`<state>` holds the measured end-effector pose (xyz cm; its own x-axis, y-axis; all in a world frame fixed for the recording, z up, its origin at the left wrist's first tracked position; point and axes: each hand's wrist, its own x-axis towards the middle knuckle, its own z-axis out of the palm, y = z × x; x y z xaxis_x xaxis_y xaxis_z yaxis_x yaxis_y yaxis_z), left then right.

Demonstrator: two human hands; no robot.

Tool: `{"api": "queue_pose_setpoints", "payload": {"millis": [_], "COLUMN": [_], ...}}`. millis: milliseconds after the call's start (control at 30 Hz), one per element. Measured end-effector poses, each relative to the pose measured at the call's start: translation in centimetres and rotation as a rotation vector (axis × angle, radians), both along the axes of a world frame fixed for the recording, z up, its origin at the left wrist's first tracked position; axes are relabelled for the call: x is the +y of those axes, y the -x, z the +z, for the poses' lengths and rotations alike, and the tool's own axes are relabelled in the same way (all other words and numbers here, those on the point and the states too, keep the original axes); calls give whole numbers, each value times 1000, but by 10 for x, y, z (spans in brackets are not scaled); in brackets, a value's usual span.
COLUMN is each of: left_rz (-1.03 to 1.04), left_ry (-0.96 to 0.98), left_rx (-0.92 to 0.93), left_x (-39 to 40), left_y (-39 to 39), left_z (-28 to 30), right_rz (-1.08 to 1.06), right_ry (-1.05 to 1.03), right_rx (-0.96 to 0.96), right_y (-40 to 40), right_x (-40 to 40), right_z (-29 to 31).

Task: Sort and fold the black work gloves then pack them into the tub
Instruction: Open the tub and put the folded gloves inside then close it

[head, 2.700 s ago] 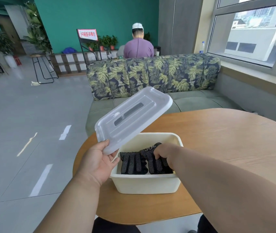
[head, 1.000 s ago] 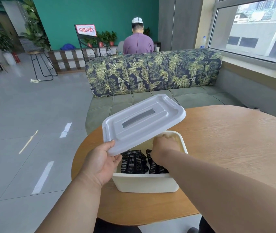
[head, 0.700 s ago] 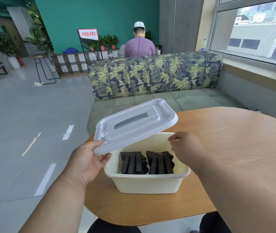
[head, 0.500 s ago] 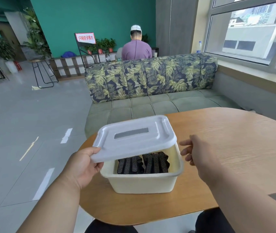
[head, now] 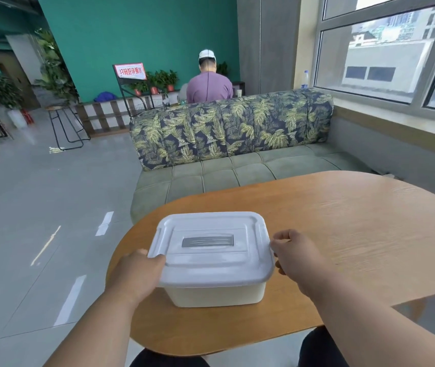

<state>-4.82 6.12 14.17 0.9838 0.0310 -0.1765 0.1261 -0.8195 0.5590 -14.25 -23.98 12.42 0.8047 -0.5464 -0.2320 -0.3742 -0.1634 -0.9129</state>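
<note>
White lid (head: pixel 211 245): laid flat over the tub, covering its whole opening; a grey recessed handle is seen at its centre.
Cream tub (head: pixel 216 296): set on the wooden table, near the edge closest to the camera wearer; only its front wall is visible below the lid.
Gloves: hidden by the lid, so nothing of them can be seen.
Left hand (head: pixel 138 276): the lid's left edge is gripped, thumb laid on top at the near-left corner, the remaining fingers hidden under the rim.
Right hand (head: pixel 294 256): the lid's right edge is gripped, thumb and forefinger curled at the rim, the other fingers tucked below it.
Table (head: pixel 356 234): rounded, light wood grain, with bare surface to the right of the tub.
Sofa (head: pixel 237 154): placed just behind the table, green seat cushions, leaf-print backrest.
Person (head: pixel 209 84): seated beyond the sofa, back turned, purple shirt and white cap.
Window (head: pixel 386 51): at the right, buildings visible outside.
</note>
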Motion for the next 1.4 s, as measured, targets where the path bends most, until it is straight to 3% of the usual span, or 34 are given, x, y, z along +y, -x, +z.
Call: {"api": "queue_pose_setpoints", "payload": {"millis": [267, 533, 833, 933, 1100, 1233, 1400], "left_rz": [-44, -65, -86, -75, -226, -465, -555], "left_ry": [19, 187, 159, 134, 10, -161, -220], "left_rx": [-24, -10, -11, -46, -425, -380, -289], "left_x": [-15, -25, -46, -50, -52, -56, -56], "left_y": [8, 17, 16, 25, 40, 44, 46], "left_z": [-13, -29, -32, -28, -24, -29, -31], "right_rz": [-27, -66, -105, -84, 157, 343, 403], "right_ry": [53, 118, 199, 323, 731, 995, 1026], "right_rx": [-51, -54, -26, -27, -115, -43, 139], "right_y": [0, -1, 4, 15, 39, 45, 48], "right_x": [-5, -18, -30, -29, -18, -17, -16], "right_z": [-13, -17, -17, -18, -11, -12, -10]}}
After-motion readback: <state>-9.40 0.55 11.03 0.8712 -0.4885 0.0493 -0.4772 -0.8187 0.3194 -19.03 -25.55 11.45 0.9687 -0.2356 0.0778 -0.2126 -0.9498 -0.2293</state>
